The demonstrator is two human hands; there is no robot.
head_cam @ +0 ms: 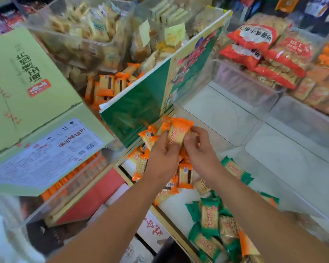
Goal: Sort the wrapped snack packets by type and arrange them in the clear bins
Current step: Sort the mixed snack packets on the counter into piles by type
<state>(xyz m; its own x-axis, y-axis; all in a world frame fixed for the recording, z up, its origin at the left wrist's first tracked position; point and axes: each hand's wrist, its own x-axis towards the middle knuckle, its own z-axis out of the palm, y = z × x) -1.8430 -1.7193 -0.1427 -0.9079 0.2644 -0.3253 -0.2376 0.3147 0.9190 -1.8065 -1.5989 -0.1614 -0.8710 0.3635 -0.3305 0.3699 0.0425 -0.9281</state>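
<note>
Reading from the left: a pale green carton is seen lying tilted, with stacked orange packets noted just to its right in a see-through container. A green card divider is stood on edge between that stock and the work area. Just in front of its near end, a bundle of orange packets is held up by both hands. The left hand is curled round the bundle from below and left. The right hand is pinched on the front packet, thumb on its face. That packet's long axis is seen running from the palms up and away, tilted slightly right.

Loose orange packets are seen lying directly beneath the hands, and green packets nearer the body to the right. A clear bin is noted beyond and right of the grip, closer to the right hand. The stacked orange packets lie up-left, closer to the left hand, with the divider judged to be in the way. Red bags are piled at far right.
</note>
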